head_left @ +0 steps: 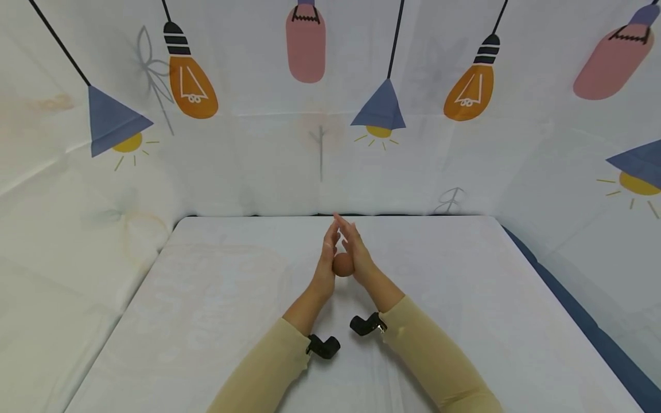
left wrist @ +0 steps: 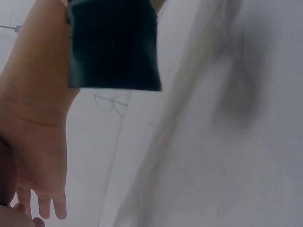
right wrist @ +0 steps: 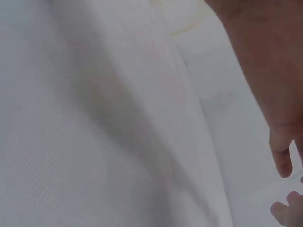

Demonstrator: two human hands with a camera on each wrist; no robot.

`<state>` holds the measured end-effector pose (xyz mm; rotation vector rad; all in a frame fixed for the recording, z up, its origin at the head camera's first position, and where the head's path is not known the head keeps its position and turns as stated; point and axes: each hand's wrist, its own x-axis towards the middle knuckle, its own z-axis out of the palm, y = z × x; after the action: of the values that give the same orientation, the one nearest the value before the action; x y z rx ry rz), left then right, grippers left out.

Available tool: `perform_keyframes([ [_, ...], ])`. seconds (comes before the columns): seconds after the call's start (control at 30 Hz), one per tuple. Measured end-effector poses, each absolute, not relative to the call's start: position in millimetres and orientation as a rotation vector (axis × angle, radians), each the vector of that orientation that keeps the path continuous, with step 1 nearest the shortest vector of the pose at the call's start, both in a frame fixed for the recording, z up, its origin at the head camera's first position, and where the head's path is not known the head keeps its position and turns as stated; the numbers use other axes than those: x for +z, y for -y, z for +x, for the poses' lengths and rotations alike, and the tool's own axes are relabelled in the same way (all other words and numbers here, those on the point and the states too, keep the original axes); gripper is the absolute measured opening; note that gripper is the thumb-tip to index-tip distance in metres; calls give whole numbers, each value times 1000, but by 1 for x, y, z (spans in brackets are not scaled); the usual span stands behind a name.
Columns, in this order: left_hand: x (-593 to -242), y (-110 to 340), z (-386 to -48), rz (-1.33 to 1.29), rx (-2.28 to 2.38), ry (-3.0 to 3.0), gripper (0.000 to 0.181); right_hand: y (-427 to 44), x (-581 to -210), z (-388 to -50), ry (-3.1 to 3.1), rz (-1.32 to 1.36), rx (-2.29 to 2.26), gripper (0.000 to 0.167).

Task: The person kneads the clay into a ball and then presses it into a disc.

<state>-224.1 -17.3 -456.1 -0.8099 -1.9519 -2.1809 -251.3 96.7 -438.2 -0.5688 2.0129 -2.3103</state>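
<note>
A small brown ball [head_left: 343, 265] sits between the two palms, above the white table. My left hand [head_left: 326, 259] presses it from the left, fingers straight and pointing away from me. From the other side my right hand [head_left: 361, 256] touches the ball with its palm, its fingers also extended. Their fingertips come together at the top, near the table's far edge. In the left wrist view the left palm [left wrist: 38, 151] shows, with a dark edge of the ball [left wrist: 5, 175] at the frame's left side. The right wrist view catches only part of the right hand [right wrist: 284, 123].
A white cloth covers the table [head_left: 206, 298]. Behind it hangs a white sheet [head_left: 258, 155] printed with lamps and bulbs. Black wrist-camera mounts [head_left: 324, 347] stick out from the cream sleeves [head_left: 268, 367] close to the tabletop.
</note>
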Motion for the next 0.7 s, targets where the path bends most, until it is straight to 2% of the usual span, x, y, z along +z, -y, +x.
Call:
perform_keyframes([
  [0.13, -450, 17, -222, -800, -2206, 1872, 84, -95, -441, -249, -1993, -582, -2268, 60],
  [0.3, -448, 17, -223, -692, -2161, 1896, 86, -90, -444, -242, -1917, -662, -2238, 65],
  [0.4, -448, 17, -225, -647, -2134, 1909, 96, -87, -445, -238, -1877, -683, -2236, 69],
  [0.57, -448, 19, -230, -623, -2058, 1958, 111, -84, -446, -233, -1870, -722, -2219, 65],
  [0.7, -450, 21, -230, -586, -1943, 2066, 111, -85, -443, -232, -1836, -763, -2245, 73],
])
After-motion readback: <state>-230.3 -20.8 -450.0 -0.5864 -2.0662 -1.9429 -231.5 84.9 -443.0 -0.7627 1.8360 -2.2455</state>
